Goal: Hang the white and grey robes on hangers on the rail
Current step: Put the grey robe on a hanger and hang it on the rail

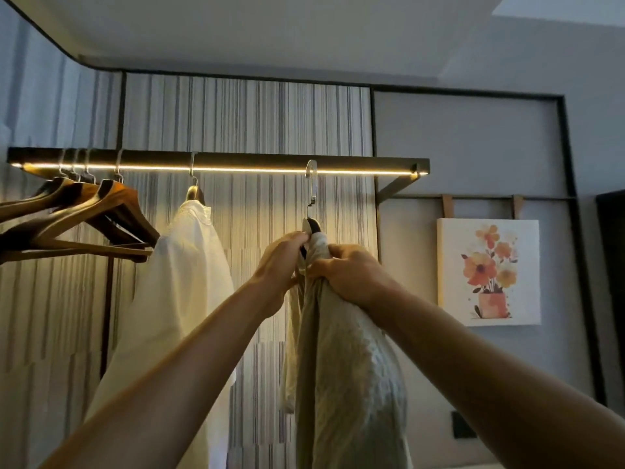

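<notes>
A dark rail point(257, 160) with a light strip under it runs across the wall. The white robe point(176, 286) hangs from it on a hanger point(193, 191), left of centre. To its right, a second hanger's metal hook point(311, 181) sits over the rail. The grey robe point(341, 367) drapes down from this hanger. My left hand point(282, 262) grips the hanger's top and the robe's collar from the left. My right hand point(351, 272) clutches the grey robe's fabric just below the hanger, on the right. The hanger's body is mostly hidden by my hands and the cloth.
Several bare wooden hangers point(77, 214) are bunched at the rail's left end. A flower picture point(488, 272) hangs on the wall to the right. A dark wall socket point(463, 424) sits low on the right. Striped panels back the rail.
</notes>
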The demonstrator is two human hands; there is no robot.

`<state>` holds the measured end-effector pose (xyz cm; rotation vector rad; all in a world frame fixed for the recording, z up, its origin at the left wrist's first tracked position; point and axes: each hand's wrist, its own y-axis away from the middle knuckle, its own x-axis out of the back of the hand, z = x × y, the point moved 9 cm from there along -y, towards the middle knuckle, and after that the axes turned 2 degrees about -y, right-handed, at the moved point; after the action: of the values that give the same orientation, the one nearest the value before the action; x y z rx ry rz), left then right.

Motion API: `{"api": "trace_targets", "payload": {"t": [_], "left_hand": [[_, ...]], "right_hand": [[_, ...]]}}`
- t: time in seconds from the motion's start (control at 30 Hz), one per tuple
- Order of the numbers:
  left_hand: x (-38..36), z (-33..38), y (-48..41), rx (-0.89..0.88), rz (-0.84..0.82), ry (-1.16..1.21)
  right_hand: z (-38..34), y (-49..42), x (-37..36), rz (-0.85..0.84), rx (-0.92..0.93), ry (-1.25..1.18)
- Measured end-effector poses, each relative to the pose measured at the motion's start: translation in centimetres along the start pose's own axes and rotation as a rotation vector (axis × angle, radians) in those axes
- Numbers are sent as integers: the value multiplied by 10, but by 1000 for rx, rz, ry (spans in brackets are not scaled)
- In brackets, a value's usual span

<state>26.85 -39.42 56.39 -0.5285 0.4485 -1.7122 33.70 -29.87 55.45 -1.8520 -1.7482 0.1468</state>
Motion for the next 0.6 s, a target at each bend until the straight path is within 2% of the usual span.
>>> {"api": "trace_targets", "payload": {"t": [0.13,0.4,0.6], "left_hand": [[26,-4,-35,-29,21,-11],[93,10,-100,-280,126,-166],[115,-9,-127,-259,111,-211]], "right_hand": [[-2,-57,-22,37,47,12],[-50,-180,-42,199,154,36],[-68,-234,-61,252,138,158]]}}
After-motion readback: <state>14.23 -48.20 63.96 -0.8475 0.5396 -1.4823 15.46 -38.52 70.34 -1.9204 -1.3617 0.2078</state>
